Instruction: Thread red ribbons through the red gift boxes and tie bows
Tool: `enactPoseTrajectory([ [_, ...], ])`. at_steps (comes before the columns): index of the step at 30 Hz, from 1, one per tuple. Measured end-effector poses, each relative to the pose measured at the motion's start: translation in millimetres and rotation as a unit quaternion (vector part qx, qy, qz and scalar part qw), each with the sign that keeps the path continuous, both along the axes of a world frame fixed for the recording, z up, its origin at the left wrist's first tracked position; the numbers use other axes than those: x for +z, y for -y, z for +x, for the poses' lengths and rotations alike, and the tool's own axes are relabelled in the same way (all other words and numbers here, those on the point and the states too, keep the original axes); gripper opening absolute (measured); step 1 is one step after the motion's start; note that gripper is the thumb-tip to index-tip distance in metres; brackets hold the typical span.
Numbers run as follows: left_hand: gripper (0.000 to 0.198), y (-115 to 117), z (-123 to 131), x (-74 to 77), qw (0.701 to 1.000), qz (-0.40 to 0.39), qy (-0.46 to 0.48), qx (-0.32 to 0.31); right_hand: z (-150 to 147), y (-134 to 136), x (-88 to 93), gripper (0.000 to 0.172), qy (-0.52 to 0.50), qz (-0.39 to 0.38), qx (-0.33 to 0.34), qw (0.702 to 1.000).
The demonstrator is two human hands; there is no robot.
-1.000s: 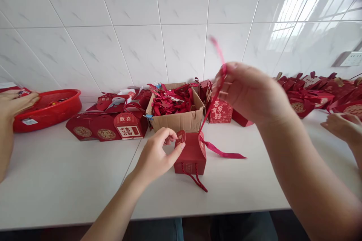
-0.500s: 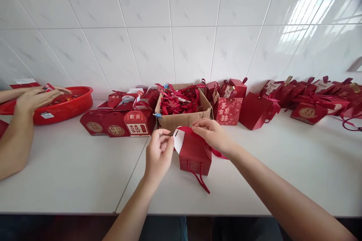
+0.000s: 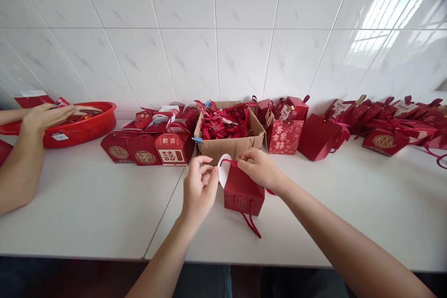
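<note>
A small red gift box [image 3: 244, 193] with a twisted red cord handle [image 3: 249, 218] hanging down its front sits on the white table before me. At its upper left, the thumb and a finger of my left hand [image 3: 199, 186] pinch the edge of a white-faced flap [image 3: 224, 171]. A red ribbon [image 3: 229, 162] runs from that flap to the closed fingertips of my right hand [image 3: 256, 166], above the box's top. Just behind stands a cardboard box [image 3: 228, 146] heaped with dark red ribbons [image 3: 223, 123].
Several red gift boxes [image 3: 146, 149] stand left of the cardboard box, and more [image 3: 319, 135] line the wall at right. At far left, another person's hands [image 3: 45, 116] are over a red basin [image 3: 80, 130]. The table's front edge [image 3: 279, 263] is near me.
The ribbon now stretches visibly between the white flap and my right fingers. The flap stands more upright. The view has shifted slightly; my hands remain at the box.
</note>
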State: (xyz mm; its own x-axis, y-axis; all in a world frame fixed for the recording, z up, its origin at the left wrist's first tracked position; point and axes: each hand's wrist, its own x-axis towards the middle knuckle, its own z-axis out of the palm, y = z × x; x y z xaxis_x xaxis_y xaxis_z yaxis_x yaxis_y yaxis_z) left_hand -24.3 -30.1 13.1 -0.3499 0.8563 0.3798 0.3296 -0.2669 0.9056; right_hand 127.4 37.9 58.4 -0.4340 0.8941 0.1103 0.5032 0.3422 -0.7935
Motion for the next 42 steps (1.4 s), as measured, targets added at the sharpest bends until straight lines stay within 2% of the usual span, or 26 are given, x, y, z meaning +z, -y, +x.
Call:
enactPoseTrajectory([
  [10,0.022,0,0,1.5,1.0,-0.002,-0.002,0.0,5,0,-4.4,0.022,0.016,0.033,0.004,0.999],
  [22,0.021,1,1,3.0,0.999,-0.001,-0.031,0.008,-9,-1,3.9,0.019,0.029,0.018,0.011,0.999],
  [27,0.027,-2,-4,4.2,0.999,-0.022,-0.037,0.013,-15,-1,11.7,0.021,0.049,0.001,0.036,0.998],
  [29,0.03,-7,-8,6.0,0.998,-0.062,-0.001,-0.012,-17,-1,13.6,0.022,0.058,0.004,0.048,0.997],
  [32,0.038,-18,-13,11.3,0.985,-0.134,0.058,-0.091,-18,-1,15.5,0.019,0.065,0.018,0.045,0.997],
  [34,0.038,-25,-15,16.4,0.978,-0.154,0.069,-0.126,-17,-2,16.8,0.018,0.062,0.03,0.047,0.996],
  [38,0.026,-30,-23,29.0,0.981,-0.126,0.099,-0.111,1,-3,16.7,0.015,0.015,0.09,0.017,0.996],
  [40,0.023,-27,-35,35.6,0.982,-0.099,0.136,-0.08,21,-5,11.8,0.019,-0.015,0.117,-0.003,0.993],
  [42,0.021,-23,-52,41.5,0.981,-0.077,0.172,-0.049,47,-6,2.0,0.027,-0.019,0.102,-0.011,0.994],
])
